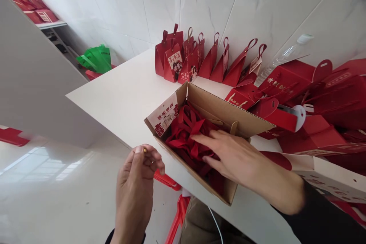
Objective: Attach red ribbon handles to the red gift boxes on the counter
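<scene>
My left hand (135, 187) is raised in front of the table edge. Its thumb and index finger pinch a small gold-coloured stud (145, 150). A cardboard box (248, 116) stands open on the table, holding a tangled heap of red ribbon strips (183, 135). Inside this box, my right hand (233, 156) touches the ribbons with its fingers stretched out and apart. A printed card (167, 116) lies against the box's left inner wall. Whether anything small sits under the right fingertips is hidden.
Folded red gift boxes with loop handles (211, 61) line the wall. More red boxes (314, 133) crowd the right side around a clear plastic bottle (281, 57). Beyond the white table (114, 95) is a green bag (97, 59). Below the table's edge is a red plastic stool (177, 213).
</scene>
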A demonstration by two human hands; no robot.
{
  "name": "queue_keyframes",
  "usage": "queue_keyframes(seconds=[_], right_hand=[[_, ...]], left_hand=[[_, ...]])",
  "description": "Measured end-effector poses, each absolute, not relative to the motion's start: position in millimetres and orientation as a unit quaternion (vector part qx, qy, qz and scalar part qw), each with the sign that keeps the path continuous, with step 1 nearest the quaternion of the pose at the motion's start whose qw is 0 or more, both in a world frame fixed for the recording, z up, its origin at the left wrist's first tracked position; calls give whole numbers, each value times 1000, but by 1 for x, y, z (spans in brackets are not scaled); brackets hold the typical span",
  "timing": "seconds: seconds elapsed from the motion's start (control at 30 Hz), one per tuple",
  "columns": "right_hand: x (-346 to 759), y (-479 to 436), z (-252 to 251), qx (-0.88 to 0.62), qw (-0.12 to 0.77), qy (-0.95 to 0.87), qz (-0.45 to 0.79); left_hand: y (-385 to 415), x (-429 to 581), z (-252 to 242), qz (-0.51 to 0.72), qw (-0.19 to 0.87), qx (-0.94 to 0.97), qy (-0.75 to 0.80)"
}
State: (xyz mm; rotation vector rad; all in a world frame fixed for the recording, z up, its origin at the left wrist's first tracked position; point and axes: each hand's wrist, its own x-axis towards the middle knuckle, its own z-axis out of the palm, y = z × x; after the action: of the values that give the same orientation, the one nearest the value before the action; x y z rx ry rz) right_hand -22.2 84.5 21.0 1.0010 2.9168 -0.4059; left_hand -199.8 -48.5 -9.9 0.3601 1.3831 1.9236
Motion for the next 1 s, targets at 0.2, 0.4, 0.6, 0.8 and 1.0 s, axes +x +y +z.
queue_keyframes(seconds=[0.2, 0.4, 0.6, 0.8, 1.0], right_hand=[[-28, 93, 34, 343, 6, 925, -163], [-7, 100, 80, 413, -134, 877, -206], [-14, 85, 72, 382, -71, 902, -188], [-37, 76, 23, 298, 17, 939, -173], [-31, 84, 75, 398, -99, 889, -206]], left_hand=[[-52, -214, -10, 746, 455, -5, 485], [-51, -212, -5, 730, 459, -28, 506], [-47, -201, -1, 701, 449, 59, 551], [-46, -195, -2, 699, 445, 65, 556], [-51, -201, -8, 689, 445, 64, 568]])
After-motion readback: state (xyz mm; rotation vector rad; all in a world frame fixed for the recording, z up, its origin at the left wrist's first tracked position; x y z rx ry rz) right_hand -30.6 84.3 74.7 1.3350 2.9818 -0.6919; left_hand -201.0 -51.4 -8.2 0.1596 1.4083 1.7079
